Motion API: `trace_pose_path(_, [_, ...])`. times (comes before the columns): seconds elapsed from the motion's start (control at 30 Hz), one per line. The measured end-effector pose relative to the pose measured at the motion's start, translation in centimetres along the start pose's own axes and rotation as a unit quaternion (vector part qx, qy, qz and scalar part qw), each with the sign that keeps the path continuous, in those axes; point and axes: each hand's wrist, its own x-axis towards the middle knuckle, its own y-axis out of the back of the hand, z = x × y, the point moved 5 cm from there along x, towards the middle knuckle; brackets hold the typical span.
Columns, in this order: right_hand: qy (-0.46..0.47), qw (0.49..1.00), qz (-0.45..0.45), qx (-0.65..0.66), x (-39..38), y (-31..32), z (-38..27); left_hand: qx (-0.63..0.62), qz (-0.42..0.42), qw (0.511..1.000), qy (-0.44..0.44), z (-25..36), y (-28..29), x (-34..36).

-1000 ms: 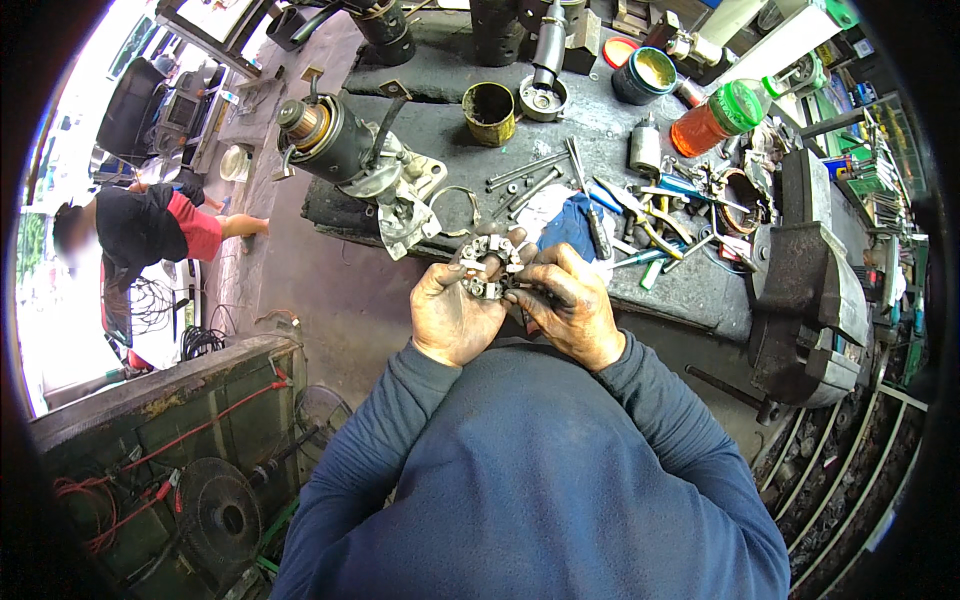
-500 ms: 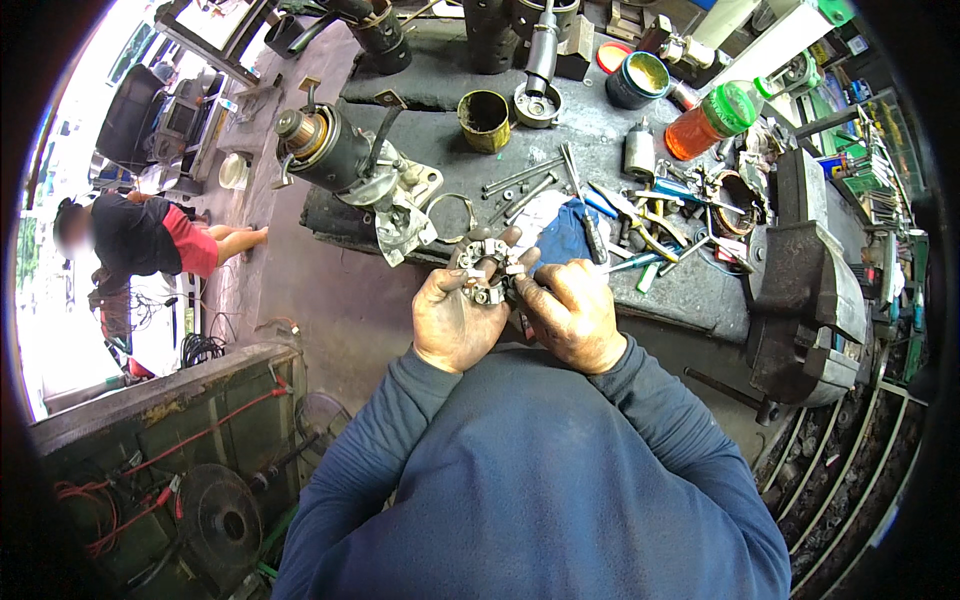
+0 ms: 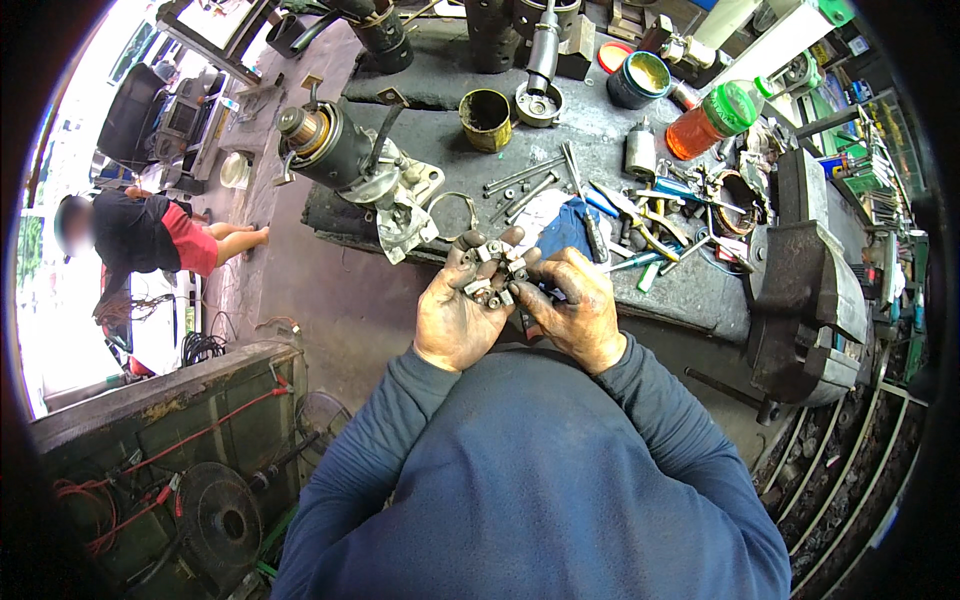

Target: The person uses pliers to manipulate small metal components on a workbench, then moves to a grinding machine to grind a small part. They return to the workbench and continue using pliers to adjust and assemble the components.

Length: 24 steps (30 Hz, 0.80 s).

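A ring-shaped metal brush holder (image 3: 487,285), with small blocks around its rim, is held in front of my chest. My left hand (image 3: 455,318) lies palm up beneath it, blackened fingers curled around its left side. My right hand (image 3: 578,308) pinches the right side of the ring between thumb and fingers. Beyond my left hand a starter motor (image 3: 345,160) stands tilted on the dark workbench (image 3: 425,120), its copper-coloured end up. A thin metal ring (image 3: 455,212) lies beside its pale housing. Past my right hand is a blue cloth (image 3: 567,232).
Long bolts (image 3: 525,190), pliers (image 3: 640,215) and screwdrivers crowd the bench. Behind them stand a yellow can (image 3: 485,122), a grease tub (image 3: 638,80) and a bottle of red liquid (image 3: 705,125). A bench vise (image 3: 810,290) is at right. A person (image 3: 150,235) stands at far left.
The brush holder has turned and tilted slightly in my hands. My right hand's fingers have shifted their grip along its right side. My left hand stays nearly in place.
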Motion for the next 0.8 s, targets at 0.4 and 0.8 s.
trace_pose_path(0.4, [0.011,1.000,0.007,-0.007,-0.1,-0.3,0.6,0.033,-0.008,0.999,0.003,-0.1,-1.1,0.2])
trace_pose_path(0.8, [-0.044,0.995,0.046,-0.073,0.7,2.5,4.4,0.012,0.069,0.997,-0.011,0.9,0.4,0.0])
